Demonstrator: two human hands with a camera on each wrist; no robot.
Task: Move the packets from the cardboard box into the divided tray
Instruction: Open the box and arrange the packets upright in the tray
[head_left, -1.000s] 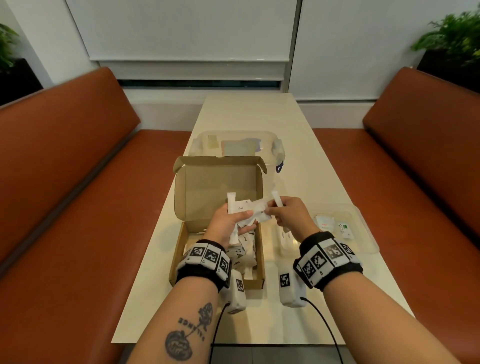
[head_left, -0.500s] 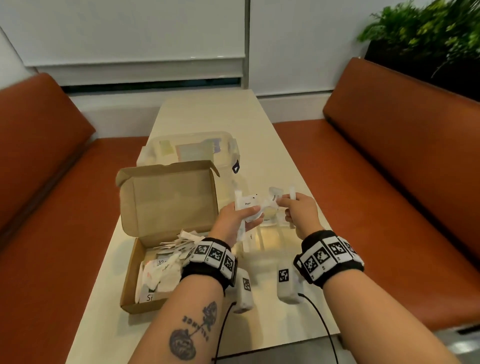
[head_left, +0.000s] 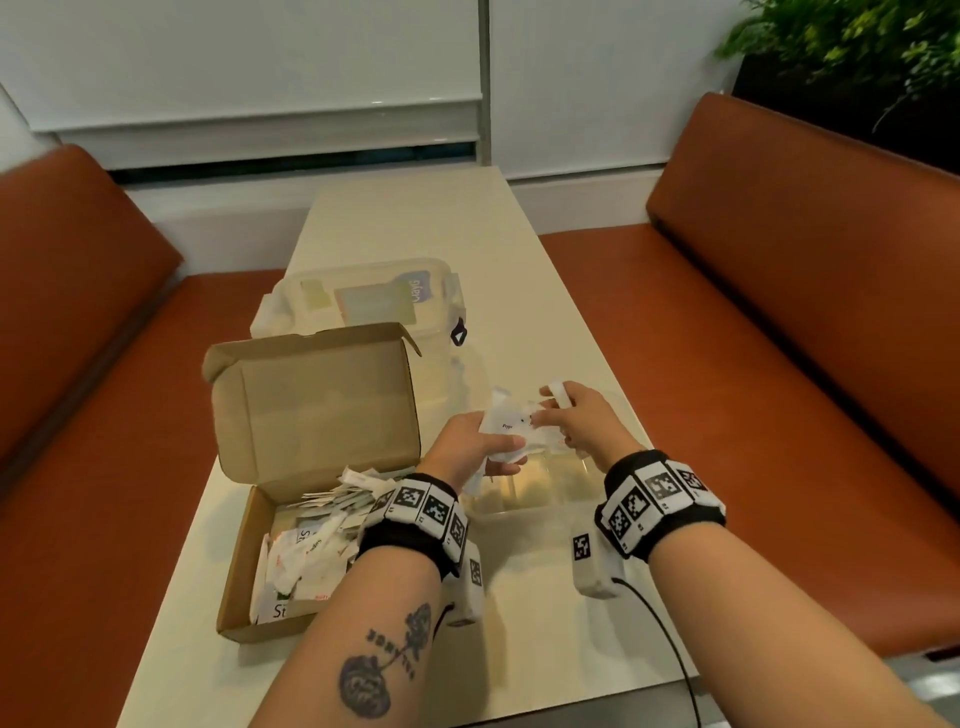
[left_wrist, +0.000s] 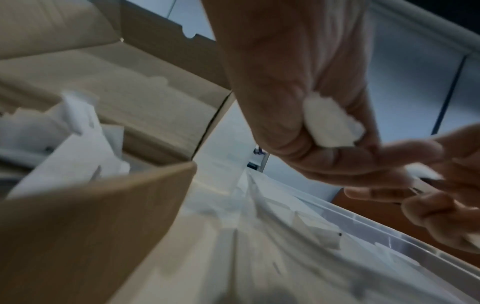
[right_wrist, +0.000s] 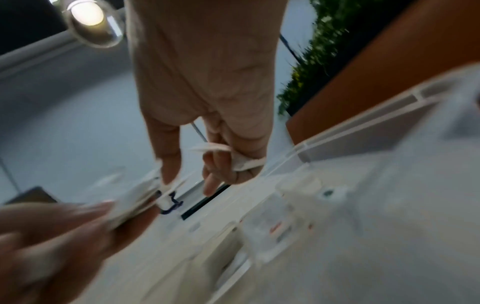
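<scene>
An open cardboard box (head_left: 322, 405) lies on the left of the table with several white packets (head_left: 311, 545) loose inside. To its right sits the clear divided tray (head_left: 498, 514). My left hand (head_left: 478, 447) grips a bunch of white packets (head_left: 506, 434) above the tray. My right hand (head_left: 571, 421) meets it there; its thumb and forefinger pinch a packet of the bunch, and its curled fingers hold another packet (right_wrist: 241, 160). In the left wrist view the bunch (left_wrist: 330, 127) shows inside my curled fingers, with the box wall (left_wrist: 103, 226) below.
A clear lidded container (head_left: 363, 301) stands behind the box. Orange benches (head_left: 805, 338) run along both sides of the narrow table (head_left: 441, 218). A plant (head_left: 857, 47) is at the back right. The table's front edge is near my forearms.
Both hands have carried the bunch of packets to the right, from above the box to above the divided tray. My view has turned right with them.
</scene>
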